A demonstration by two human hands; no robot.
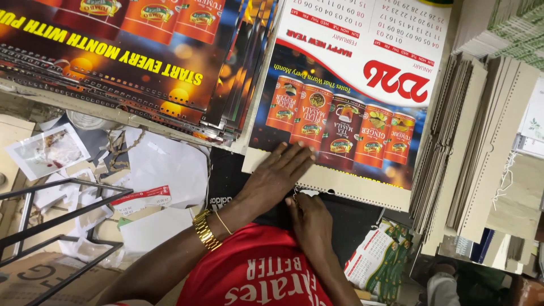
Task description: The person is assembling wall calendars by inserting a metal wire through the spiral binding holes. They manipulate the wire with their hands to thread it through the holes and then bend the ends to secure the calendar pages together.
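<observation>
Calendar (345, 107), left hand (277, 175) flat, right hand (309, 218) at binding

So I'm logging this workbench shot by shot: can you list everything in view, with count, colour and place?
calendar: one, white and dark blue with orange tins pictured, centre, punched edge toward the person
stack of printed calendars: one pile, dark with orange, upper left
cardboard sheets: several stacks, tan, right
loose papers: many, white, lower left
metal rack: one, black, far left
printed sheet: one, white and green, lower right
gold watch: one, left wrist
red shirt: one, bottom centre
left hand: flat on the calendar
right hand: at the calendar's punched edge
</observation>
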